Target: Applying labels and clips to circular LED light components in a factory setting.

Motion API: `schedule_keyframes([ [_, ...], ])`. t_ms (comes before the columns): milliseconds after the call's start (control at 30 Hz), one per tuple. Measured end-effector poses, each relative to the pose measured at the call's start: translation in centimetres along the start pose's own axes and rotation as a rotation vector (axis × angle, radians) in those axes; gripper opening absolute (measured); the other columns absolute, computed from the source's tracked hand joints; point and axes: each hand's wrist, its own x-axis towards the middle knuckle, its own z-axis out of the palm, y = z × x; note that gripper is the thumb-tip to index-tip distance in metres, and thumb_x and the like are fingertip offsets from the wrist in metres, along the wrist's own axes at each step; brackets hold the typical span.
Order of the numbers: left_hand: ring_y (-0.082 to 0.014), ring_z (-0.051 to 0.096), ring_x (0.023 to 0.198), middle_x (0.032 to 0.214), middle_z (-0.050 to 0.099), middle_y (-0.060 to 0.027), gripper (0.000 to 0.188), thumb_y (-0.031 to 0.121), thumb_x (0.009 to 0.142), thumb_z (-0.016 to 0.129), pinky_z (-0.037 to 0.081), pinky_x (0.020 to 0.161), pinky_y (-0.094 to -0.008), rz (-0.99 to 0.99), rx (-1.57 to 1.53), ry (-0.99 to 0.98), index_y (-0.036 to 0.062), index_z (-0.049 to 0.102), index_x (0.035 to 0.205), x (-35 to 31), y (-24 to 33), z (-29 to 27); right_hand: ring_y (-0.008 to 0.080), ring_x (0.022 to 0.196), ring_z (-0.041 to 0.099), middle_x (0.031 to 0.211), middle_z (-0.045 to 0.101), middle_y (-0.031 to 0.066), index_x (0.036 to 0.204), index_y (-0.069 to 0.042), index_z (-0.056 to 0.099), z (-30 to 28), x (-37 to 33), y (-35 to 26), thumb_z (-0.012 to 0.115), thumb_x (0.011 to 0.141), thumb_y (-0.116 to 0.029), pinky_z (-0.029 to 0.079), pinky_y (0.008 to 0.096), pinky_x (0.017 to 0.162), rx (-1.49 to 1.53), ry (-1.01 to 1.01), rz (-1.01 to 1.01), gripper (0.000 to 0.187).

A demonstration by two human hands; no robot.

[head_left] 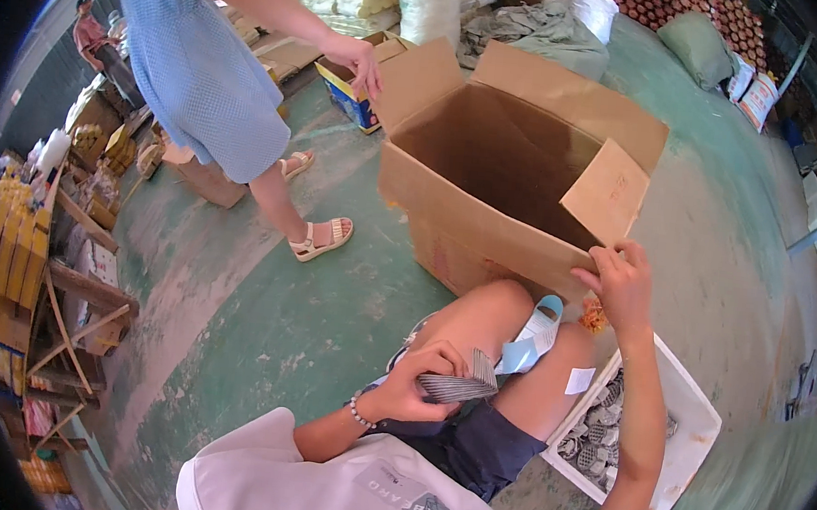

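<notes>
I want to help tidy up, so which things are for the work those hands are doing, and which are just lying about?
Seems part of the work:
- striped stack, in the left hand
- big box, right hand on its edge
- perhaps the white bin, close by

Seems just lying about:
- green sack
- grey sheeting

- the worn green floor (pixel 256 329) carries these things;
- an open cardboard carton (pixel 490 214), standing upright;
- a white rectangular bin (pixel 690 425);
- a blue-and-yellow box (pixel 347 101).
</notes>
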Motion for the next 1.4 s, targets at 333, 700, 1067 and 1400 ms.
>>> schedule_keyframes([
  [333,-0.0271,0.064,0.094,0.099,0.061,-0.0117,0.037,-0.004,0.069,0.080,0.050,0.083,-0.0370,-0.018,-0.013,0.049,0.0050,0.058,0.098,-1.2,0.2,0.3,0.0315,0.109,0.064,0.118,0.069,0.0081,0.110,-0.008,0.070,-3.2,-2.8,-4.1,0.077,0.081,-0.011,0.053,0.0414,0.089,0.282,-0.046,0.077,0.030],
  [700,-0.0282,0.065,0.092,0.098,0.059,-0.0153,0.041,-0.004,0.067,0.079,0.054,0.081,-0.0396,0.106,-0.138,-0.023,0.0073,0.053,0.097,1.8,0.6,-0.9,0.0282,0.093,0.070,0.105,0.072,0.0111,0.108,-0.004,0.071,-6.4,-5.6,-11.4,0.075,0.083,-0.002,0.056,0.0354,0.084,0.725,-0.106,0.337,0.026],
  [1067,-0.0319,0.063,0.089,0.096,0.060,-0.0163,0.039,0.004,0.067,0.081,0.055,0.078,-0.0437,0.213,-0.128,-0.232,0.0067,0.055,0.096,2.6,1.7,-1.0,0.0258,0.095,0.068,0.102,0.072,0.0082,0.099,-0.002,0.071,-6.6,-5.9,-14.2,0.074,0.081,-0.002,0.053,0.0353,0.082,1.030,-0.378,0.296,0.019],
  [1400,-0.0308,0.063,0.086,0.098,0.064,-0.0172,0.028,0.001,0.066,0.076,0.059,0.087,-0.0476,0.210,-0.234,-0.217,0.0046,0.059,0.089,2.7,1.5,-0.3,0.0277,0.088,0.064,0.095,0.070,0.0074,0.081,-0.002,0.068,-7.4,-6.6,-15.3,0.076,0.070,0.003,0.051,0.0371,0.078,0.885,-0.113,0.272,0.015],
])
